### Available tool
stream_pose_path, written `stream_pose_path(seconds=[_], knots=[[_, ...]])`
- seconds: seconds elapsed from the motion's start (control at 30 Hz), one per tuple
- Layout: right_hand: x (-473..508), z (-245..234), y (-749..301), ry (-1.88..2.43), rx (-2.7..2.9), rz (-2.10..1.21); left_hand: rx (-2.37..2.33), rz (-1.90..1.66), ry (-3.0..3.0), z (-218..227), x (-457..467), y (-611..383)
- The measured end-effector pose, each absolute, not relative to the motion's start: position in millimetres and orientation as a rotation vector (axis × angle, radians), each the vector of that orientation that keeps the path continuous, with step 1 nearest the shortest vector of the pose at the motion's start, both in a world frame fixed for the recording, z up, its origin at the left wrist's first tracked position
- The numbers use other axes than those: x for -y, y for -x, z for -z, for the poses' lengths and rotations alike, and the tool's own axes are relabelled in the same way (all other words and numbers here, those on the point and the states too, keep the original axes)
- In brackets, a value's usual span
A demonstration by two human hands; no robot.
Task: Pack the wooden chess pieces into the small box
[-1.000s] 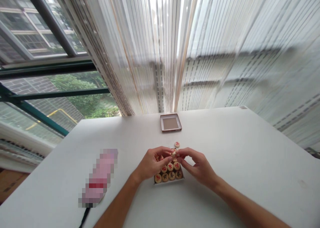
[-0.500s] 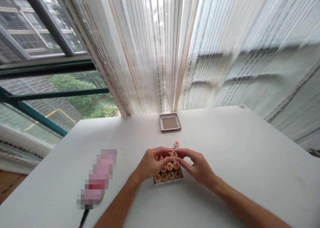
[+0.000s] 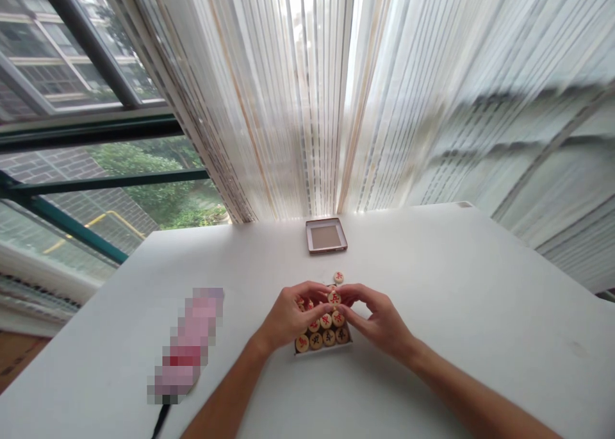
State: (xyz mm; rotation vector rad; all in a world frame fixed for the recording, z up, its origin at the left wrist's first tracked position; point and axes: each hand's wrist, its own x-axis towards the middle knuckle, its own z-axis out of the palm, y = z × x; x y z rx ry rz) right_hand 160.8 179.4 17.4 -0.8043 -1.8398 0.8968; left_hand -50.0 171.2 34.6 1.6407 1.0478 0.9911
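A shallow white box (image 3: 323,352) on the white table (image 3: 456,311) holds several round wooden chess pieces with red and dark characters (image 3: 322,329). My left hand (image 3: 287,316) and my right hand (image 3: 375,317) meet over the box's far end, fingers curled. Together they pinch one red-marked piece (image 3: 334,297) between their fingertips, just above the others. Another single piece (image 3: 339,277) lies loose on the table just beyond the hands.
A square brown-rimmed lid (image 3: 326,236) lies farther back near the curtain (image 3: 336,93). A blurred pink object (image 3: 188,344) with a black cord lies at the left. A window (image 3: 81,138) is at the far left, behind the table's edge.
The piece pinched between the fingertips has turned from on edge to face up, red character showing. The hands stay in place. The curtain at the right has shifted.
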Motion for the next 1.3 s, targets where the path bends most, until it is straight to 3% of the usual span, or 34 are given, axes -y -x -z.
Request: stream_pose_path(seconds=[0.8,1.3], knots=[[-183,-16,-168,0.788,1.901,-0.687,-1.024,-1.077,-1.753,-40,-173,62],[-183,-9,-166,0.631,2.023,-0.566,-0.973,-0.906,-1.564,-30,-170,51]])
